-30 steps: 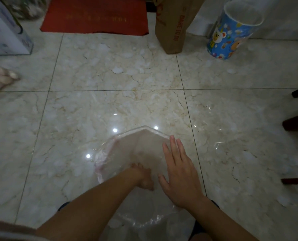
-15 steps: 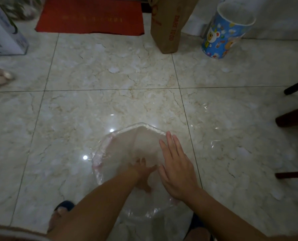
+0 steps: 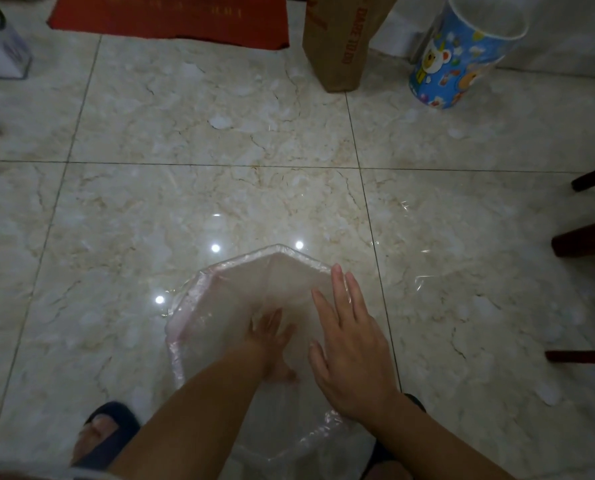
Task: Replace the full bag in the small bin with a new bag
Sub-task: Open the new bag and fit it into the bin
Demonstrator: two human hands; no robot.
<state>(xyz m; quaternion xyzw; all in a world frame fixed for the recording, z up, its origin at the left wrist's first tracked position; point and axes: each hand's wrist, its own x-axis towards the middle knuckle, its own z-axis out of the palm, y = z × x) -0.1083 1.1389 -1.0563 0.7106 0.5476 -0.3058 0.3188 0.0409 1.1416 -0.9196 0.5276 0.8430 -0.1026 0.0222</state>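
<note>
Left grip (image 3: 272, 336) splayed inside the new bag (image 3: 199, 306); right grip (image 3: 349, 344) flat on its rim.

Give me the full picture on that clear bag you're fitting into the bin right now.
The clear bag is thin, see-through plastic, wrinkled and glossy. Its mouth is stretched open over the angular rim of a pale bin, a faint pink edge showing beneath. It stands on the marble floor between the person's feet. The left hand reaches down inside it, fingers spread; the right hand lies flat on the film at the right rim. No rubbish is visible inside.
</note>
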